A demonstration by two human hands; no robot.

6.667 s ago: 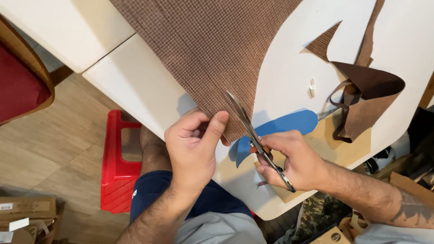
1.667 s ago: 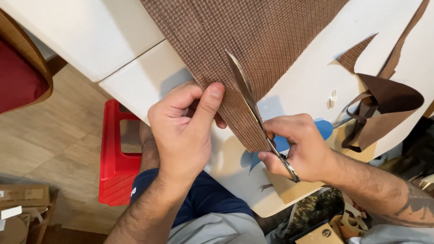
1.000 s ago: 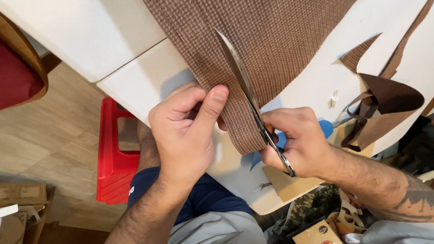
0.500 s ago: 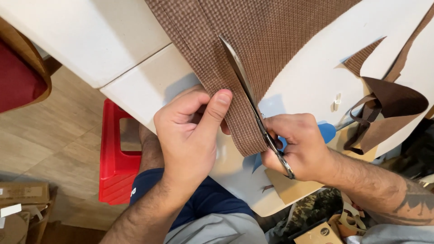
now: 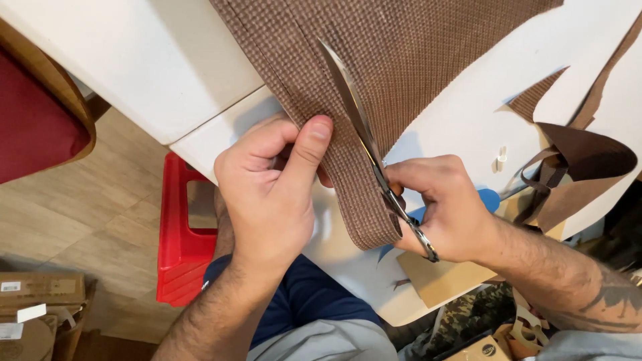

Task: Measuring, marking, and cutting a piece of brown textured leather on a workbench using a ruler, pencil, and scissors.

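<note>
Nearest the camera, the left hand (image 5: 267,194) is closed in a pinch on the near edge of the brown woven fabric (image 5: 374,87), thumb on top, fingers curled beneath. At 3 o'clock from it, the right hand (image 5: 445,210) is closed around the handles of the metal scissors (image 5: 371,150); the blades point toward 11 o'clock and lie on the fabric. The fabric spreads over the white table (image 5: 154,73) toward 12 o'clock. Brown scraps (image 5: 575,167) lie at 2 o'clock. A red stool (image 5: 180,247) stands on the floor at 8 o'clock.
</note>
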